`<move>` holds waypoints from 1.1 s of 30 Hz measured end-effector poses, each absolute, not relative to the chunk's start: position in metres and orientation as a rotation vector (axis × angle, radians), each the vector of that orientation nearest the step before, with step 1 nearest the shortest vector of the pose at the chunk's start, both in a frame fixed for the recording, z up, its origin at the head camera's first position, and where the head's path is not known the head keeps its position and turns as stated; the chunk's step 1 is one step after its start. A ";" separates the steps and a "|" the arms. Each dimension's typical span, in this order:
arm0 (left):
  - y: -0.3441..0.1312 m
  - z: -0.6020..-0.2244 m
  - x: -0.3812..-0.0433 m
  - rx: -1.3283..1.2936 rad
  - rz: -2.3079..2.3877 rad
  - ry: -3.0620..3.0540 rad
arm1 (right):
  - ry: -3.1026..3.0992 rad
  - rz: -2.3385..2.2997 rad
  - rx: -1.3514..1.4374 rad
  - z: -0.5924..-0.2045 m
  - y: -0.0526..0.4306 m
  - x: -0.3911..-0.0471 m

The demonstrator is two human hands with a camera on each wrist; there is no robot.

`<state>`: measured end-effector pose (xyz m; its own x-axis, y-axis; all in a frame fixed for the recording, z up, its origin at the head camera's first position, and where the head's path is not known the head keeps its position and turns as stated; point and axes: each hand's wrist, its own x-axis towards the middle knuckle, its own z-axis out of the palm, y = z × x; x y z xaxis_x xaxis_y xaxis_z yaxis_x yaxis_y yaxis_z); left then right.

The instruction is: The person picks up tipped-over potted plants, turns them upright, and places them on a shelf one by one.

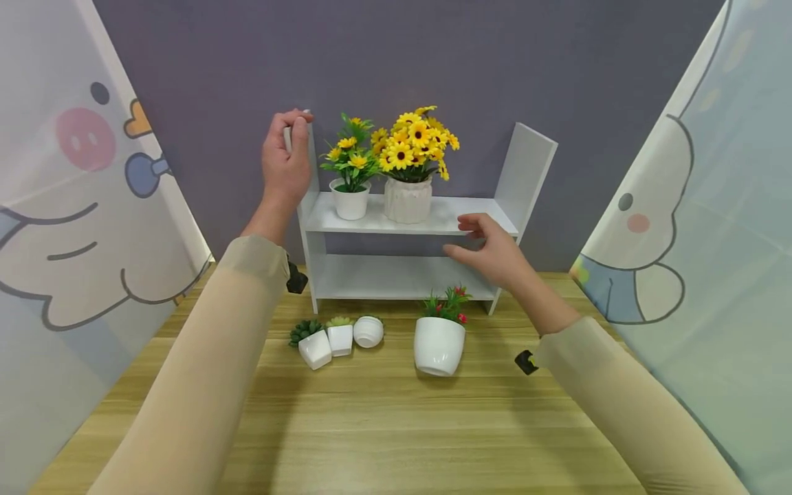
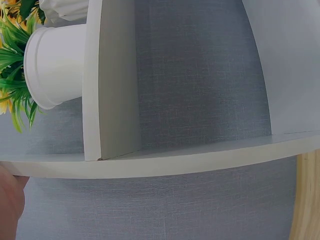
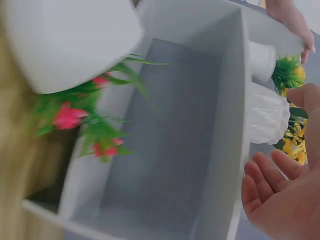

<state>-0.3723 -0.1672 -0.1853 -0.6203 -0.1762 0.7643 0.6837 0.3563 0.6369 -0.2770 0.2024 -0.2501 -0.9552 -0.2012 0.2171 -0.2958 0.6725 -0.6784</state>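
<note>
My left hand (image 1: 287, 157) grips the top of the left side panel of a white two-tier shelf (image 1: 408, 275), its fingers curled over the edge. In the left wrist view only part of this hand (image 2: 9, 205) shows against the panel. My right hand (image 1: 491, 251) is in front of the upper board's right end, thumb and fingers apart, holding nothing. On that board stand a small white pot of yellow flowers (image 1: 350, 201) and a ribbed white vase of sunflowers (image 1: 408, 199), both upright. The right wrist view has the open palm (image 3: 285, 200) beside the ribbed vase.
A larger white pot with red flowers (image 1: 439, 346) lies tipped on the wooden table (image 1: 396, 426) before the shelf. Left of it lie several small white succulent pots (image 1: 315, 349). A grey wall (image 1: 433, 55) stands behind, with cartoon-printed curtains (image 1: 68, 240) at both sides.
</note>
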 end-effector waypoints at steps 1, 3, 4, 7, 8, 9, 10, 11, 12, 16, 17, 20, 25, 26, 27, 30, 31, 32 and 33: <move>-0.167 -0.185 -0.372 -0.447 -1.361 -1.827 | -2.768 1.155 0.420 -0.254 0.207 -0.271; -0.167 -0.185 -0.372 -0.446 -1.357 -1.832 | -2.787 1.161 0.449 -0.264 0.216 -0.261; -0.167 -0.185 -0.371 -0.447 -1.355 -1.834 | -2.799 1.162 0.459 -0.270 0.221 -0.256; -0.166 -0.185 -0.372 -0.447 -1.353 -1.835 | -2.825 1.186 0.496 -0.290 0.235 -0.244; -0.166 -0.185 -0.372 -0.449 -1.355 -1.835 | -2.835 1.181 0.502 -0.297 0.240 -0.239; -0.165 -0.185 -0.372 -0.448 -1.355 -1.834 | -2.846 1.173 0.503 -0.304 0.244 -0.236; -0.164 -0.185 -0.372 -0.447 -1.356 -1.833 | -2.855 1.168 0.509 -0.310 0.249 -0.232; -0.163 -0.185 -0.372 -0.444 -1.357 -1.832 | -2.863 1.167 0.519 -0.317 0.253 -0.229; -0.162 -0.184 -0.370 -0.441 -1.357 -1.831 | -2.872 1.160 0.530 -0.322 0.257 -0.226; -0.156 -0.179 -0.358 -0.424 -1.364 -1.822 | -2.906 1.187 0.565 -0.341 0.271 -0.215; -0.154 -0.178 -0.353 -0.422 -1.367 -1.822 | -2.917 1.200 0.570 -0.344 0.274 -0.212; -0.149 -0.174 -0.340 -0.419 -1.377 -1.818 | -2.945 1.260 0.585 -0.354 0.282 -0.205; -0.146 -0.171 -0.331 -0.414 -1.383 -1.818 | -2.986 1.458 0.552 -0.368 0.286 -0.194; -0.146 -0.171 -0.331 -0.415 -1.382 -1.818 | -2.991 1.519 0.539 -0.371 0.286 -0.192; -0.146 -0.171 -0.332 -0.415 -1.381 -1.820 | -2.995 1.580 0.512 -0.374 0.285 -0.190; -0.147 -0.172 -0.333 -0.415 -1.378 -1.823 | -2.993 1.739 0.457 -0.384 0.279 -0.186; -0.148 -0.173 -0.334 -0.414 -1.378 -1.824 | -2.985 1.784 0.433 -0.387 0.277 -0.185; -0.149 -0.173 -0.335 -0.415 -1.377 -1.823 | -2.981 1.812 0.424 -0.390 0.274 -0.184; -0.150 -0.174 -0.337 -0.415 -1.375 -1.823 | -2.977 1.835 0.395 -0.392 0.271 -0.183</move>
<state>-0.3372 -0.1497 -0.1739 -0.6279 -0.1975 0.7528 0.6695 0.3560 0.6519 -0.1829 0.2705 -0.3923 -0.9052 -0.3756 -0.1989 0.0089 0.4510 -0.8925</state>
